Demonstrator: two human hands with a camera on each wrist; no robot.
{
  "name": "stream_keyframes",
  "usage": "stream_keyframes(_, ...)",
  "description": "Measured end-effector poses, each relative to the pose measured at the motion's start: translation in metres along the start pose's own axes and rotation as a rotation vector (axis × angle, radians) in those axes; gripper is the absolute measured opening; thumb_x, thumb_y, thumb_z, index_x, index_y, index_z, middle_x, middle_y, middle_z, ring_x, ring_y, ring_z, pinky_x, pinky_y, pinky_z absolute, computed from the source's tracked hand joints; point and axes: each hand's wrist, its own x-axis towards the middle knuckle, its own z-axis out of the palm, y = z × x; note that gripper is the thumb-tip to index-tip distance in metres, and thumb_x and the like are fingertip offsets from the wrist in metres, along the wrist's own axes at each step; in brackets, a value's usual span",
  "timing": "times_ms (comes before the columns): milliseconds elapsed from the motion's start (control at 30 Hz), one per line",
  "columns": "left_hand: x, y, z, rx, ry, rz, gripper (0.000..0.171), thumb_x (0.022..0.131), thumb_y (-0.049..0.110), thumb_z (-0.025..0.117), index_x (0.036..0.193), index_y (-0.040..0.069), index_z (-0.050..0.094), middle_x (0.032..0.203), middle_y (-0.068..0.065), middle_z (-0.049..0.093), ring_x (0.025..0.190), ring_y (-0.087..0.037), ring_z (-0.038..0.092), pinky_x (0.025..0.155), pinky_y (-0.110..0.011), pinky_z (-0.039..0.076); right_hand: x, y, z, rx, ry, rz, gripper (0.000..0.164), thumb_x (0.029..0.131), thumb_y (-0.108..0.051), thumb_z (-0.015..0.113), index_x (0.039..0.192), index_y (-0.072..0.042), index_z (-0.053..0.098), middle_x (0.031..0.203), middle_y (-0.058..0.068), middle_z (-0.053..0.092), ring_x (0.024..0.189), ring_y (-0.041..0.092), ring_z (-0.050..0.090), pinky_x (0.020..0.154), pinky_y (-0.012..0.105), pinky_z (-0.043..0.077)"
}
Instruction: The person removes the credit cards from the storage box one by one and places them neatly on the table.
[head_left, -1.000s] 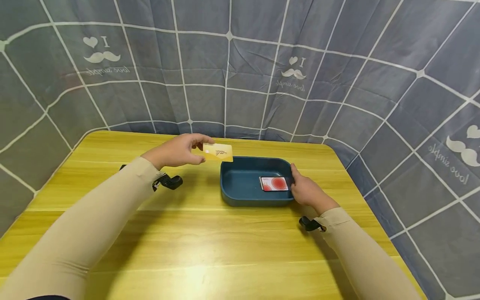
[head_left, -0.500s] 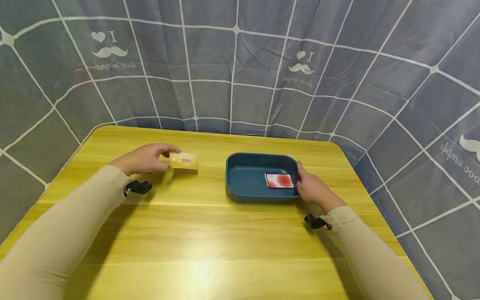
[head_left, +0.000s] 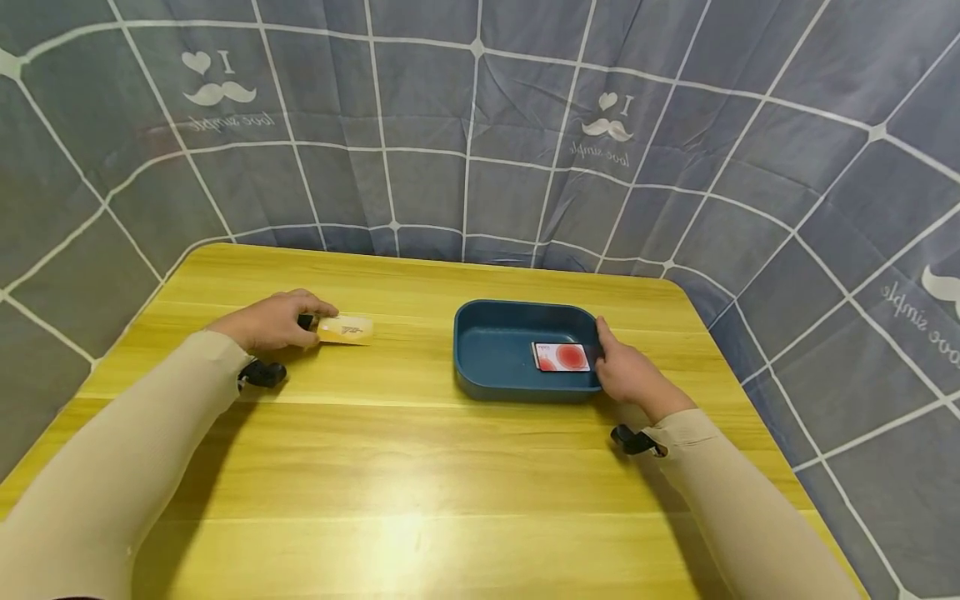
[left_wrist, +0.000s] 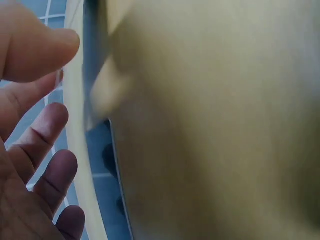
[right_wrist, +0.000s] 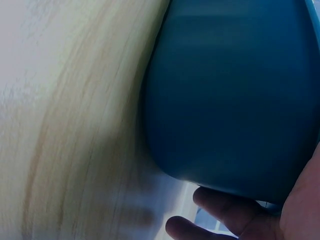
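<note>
- The left arm reaches across the table (head_left: 420, 467) in a tan sleeve. The left hand (head_left: 270, 321) lies low, at about 9 o'clock from the blue tray (head_left: 487, 385).
- The grip of the left hand is closed on a yellow card (head_left: 345, 329). Thumb and fingers pinch its left end. The card is down at the table top, well apart from the tray.
- In the left wrist view the fingers (left_wrist: 47, 122) are bent near the card's edge. That view is very blurry.
- The right arm comes in from 5 o'clock, also in a tan sleeve. The right hand (head_left: 630, 375) is at the tray's right side, at 3 o'clock.
- The grip of the right hand holds the tray's right wall, with the thumb at the rim and the fingers (right_wrist: 225, 207) curled against the outside.
- A white card with a big red dot (head_left: 561, 356) lies flat inside the tray, at its right end, just beside the right thumb.
- The yellow card has a small dark mark. It is too small to read.
- The grey cloth (head_left: 480, 133) behind the table says "I" with a heart and a moustache, and "love simple".
</note>
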Motion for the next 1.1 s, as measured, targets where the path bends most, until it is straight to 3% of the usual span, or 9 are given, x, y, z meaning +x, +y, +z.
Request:
stream_keyframes(200,0.002,-0.006,0.0,0.021,-0.001,-0.012,0.058,0.089,0.009,0.07,0.145,-0.002,0.06,0.143,-0.028,0.055,0.128,-0.043,0.052,0.104,-0.057,0.043,-0.001,0.001,-0.001,0.007,-0.012,0.01,0.073,0.109,-0.017,0.036,0.168,0.0,-0.004,0.164,0.033,0.033,0.141,0.049,0.052,0.118,0.061,0.039)
stream_keyframes(667,0.007,-0.01,-0.004,0.043,-0.029,-0.07,0.06,0.087,0.011,0.071,0.146,0.006,0.061,0.152,-0.028,0.044,0.14,-0.054,0.035,0.111,-0.07,0.035,-0.003,0.0,-0.004,0.0,-0.015,0.021,0.074,0.109,-0.017,0.036,0.168,-0.001,-0.007,0.163,0.034,0.033,0.141,0.05,0.051,0.119,0.061,0.037)
stream_keyframes(1100,0.005,-0.017,-0.004,0.012,-0.057,-0.08,0.06,0.087,0.008,0.07,0.146,0.006,0.06,0.156,-0.028,0.041,0.145,-0.056,0.031,0.113,-0.07,0.034,-0.003,-0.002,-0.003,0.01,-0.009,-0.001,0.074,0.108,-0.015,0.037,0.168,0.0,-0.005,0.163,0.035,0.034,0.141,0.05,0.051,0.119,0.061,0.038)
